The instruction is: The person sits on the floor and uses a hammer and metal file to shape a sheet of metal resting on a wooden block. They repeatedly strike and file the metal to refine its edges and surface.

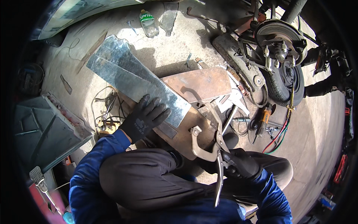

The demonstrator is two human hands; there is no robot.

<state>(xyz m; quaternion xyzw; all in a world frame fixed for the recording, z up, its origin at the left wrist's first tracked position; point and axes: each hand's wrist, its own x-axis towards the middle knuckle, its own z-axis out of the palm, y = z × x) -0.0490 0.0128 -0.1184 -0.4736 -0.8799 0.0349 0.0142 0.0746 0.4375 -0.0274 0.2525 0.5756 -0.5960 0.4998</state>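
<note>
The person is crouching over the work with 2 gloved hands, each doing a separate job. The left hand (144, 118), in a black knit glove, is lying flat with fingers spread on the near end of the long shiny galvanised steel sheet (134, 76), apparently pressing it down so it is not sliding off the rusty brown curved metal panel (197, 87) underneath. That sheet is reaching away from the left hand toward the upper left, its far end overhanging the concrete floor (320, 123). The right hand (240, 163), also in a black glove, is closing around the handles of 1 silver C-shaped locking clamp (212, 140), whose curved jaws are opening toward the panel's near edge, just to the right of the left hand; whether the jaws are already biting the metal cannot be told. Counting: 1 shiny sheet, 1 rusty panel, 1 clamp. Beyond the right hand, 1 orange-handled screwdriver (264, 118) is lying on the floor near red and green cables (278, 136), with 1 bare car wheel hub (278, 39) further off. Well past the left hand, 1 green plastic bottle (148, 23) is lying on its side.
</note>
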